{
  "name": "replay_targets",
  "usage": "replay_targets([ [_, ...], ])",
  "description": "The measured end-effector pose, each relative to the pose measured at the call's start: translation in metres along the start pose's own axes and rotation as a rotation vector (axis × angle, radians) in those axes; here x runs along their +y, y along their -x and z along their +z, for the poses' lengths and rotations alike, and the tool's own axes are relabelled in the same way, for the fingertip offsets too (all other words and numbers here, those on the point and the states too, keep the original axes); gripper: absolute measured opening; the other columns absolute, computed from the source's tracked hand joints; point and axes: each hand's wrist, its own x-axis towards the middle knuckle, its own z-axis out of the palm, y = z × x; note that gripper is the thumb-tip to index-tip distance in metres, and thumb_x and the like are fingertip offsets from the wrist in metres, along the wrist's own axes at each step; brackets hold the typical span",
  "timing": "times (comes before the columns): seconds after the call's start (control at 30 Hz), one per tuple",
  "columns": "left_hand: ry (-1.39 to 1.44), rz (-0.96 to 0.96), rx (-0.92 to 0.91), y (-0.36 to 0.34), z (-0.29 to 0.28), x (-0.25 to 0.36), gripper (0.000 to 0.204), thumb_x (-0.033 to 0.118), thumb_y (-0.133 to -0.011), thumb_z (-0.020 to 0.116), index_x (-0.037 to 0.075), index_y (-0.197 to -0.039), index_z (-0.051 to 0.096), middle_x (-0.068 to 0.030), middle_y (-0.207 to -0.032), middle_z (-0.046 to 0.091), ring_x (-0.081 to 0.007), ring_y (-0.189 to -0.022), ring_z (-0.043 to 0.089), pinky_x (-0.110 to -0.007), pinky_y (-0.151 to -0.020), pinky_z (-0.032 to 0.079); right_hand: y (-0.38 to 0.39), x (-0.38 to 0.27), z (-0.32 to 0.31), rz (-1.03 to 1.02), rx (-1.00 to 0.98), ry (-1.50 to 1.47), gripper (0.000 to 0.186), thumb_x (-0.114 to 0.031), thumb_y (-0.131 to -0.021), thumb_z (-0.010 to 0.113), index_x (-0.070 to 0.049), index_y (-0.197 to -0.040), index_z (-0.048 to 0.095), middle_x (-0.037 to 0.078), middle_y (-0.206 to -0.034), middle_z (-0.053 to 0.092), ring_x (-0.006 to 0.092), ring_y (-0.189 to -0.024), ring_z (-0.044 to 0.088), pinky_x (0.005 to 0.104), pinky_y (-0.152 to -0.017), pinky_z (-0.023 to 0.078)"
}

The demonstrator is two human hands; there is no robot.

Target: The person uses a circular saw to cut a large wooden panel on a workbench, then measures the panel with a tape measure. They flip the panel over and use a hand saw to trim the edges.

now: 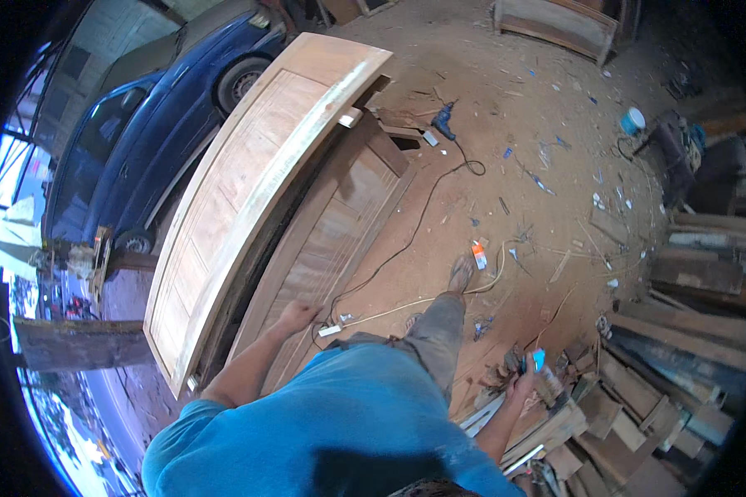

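My left hand (298, 316) is low at the left, over the edge of a brown panelled wooden door (307, 257). Its fingers look curled, and I cannot make out what is in them. Close by lie a white socket strip (330, 330) and a thin black cord (389, 258). Out to the right, my right hand (520, 384) is closed over a cluttered bench (555, 424), around something small and dark. A bright cyan piece (540, 359) shows right beside its fingers. A paler panelled door (232, 178) lies raised above the brown one, on small wooden blocks (351, 117).
A blue corded power tool (443, 122) sits beyond the doors. A yellowish cable (497, 273) crosses the littered dirt floor near my foot (458, 273). Stacked timber (696, 319) lines the right side. A blue car (153, 124) stands at the left, a white bucket (632, 121) far right.
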Motion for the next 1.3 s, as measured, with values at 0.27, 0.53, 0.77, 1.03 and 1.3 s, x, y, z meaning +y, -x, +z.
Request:
replay_targets([
  [0.27,1.039,0.367,-0.166,-0.098,-0.023,0.265,0.048,0.039,-0.1,0.062,-0.004,-0.122,0.064,-0.0098,-0.102,0.072,-0.0165,-0.089,0.068,-0.033,-0.082,0.056,0.003,-0.11,0.338,-0.035,-1.017,0.341,0.043,-0.013,-0.088,0.075,-0.007,-0.125,0.055,0.007,-0.102,0.064,0.0179,-0.084,0.067,0.0329,-0.072,0.059],
  [0.53,1.436,0.166,-0.014,-0.089,-0.109,0.364,0.036,0.034,-0.101,0.062,0.002,-0.114,0.069,-0.0038,-0.094,0.069,-0.011,-0.081,0.063,-0.028,-0.075,0.054,0.094,-0.112,0.554,-0.583,-1.596,1.059,0.031,-0.013,-0.087,0.076,-0.009,-0.097,0.047,-0.001,-0.087,0.049,0.0078,-0.077,0.047,0.0258,-0.066,0.044],
  [0.77,1.672,0.168,0.241,-0.143,-0.096,0.313,0.022,0.026,-0.1,0.062,0.006,-0.104,0.07,0.0009,-0.083,0.065,-0.0081,-0.073,0.057,-0.025,-0.067,0.049,0.114,-0.063,0.64,-0.539,-1.848,1.282,0.029,-0.03,-0.096,0.068,-0.005,-0.097,0.053,0.001,-0.085,0.054,0.012,-0.078,0.051,0.0288,-0.069,0.046],
  [1.03,0.983,-0.482,0.986,-0.084,-0.208,0.066,0.017,0.017,-0.092,0.062,0.002,-0.1,0.068,-0.0105,-0.088,0.068,-0.0252,-0.082,0.067,-0.04,-0.071,0.056,0.05,-0.08,0.766,-0.05,-2.139,1.991,0.047,-0.033,-0.094,0.07,-0.005,-0.131,0.064,0.008,-0.112,0.069,0.0161,-0.106,0.063,0.032,-0.095,0.048],
  [1.3,1.425,-0.708,1.893,-0.077,-0.224,-0.086,0.022,0.019,-0.097,0.061,0.0,-0.102,0.071,-0.0036,-0.084,0.069,-0.0146,-0.073,0.062,-0.031,-0.066,0.051,0.066,-0.078,0.874,0.039,-1.817,2.395,0.045,-0.03,-0.096,0.068,-0.001,-0.131,0.064,0.008,-0.119,0.069,0.0147,-0.11,0.062,0.0306,-0.097,0.048],
])
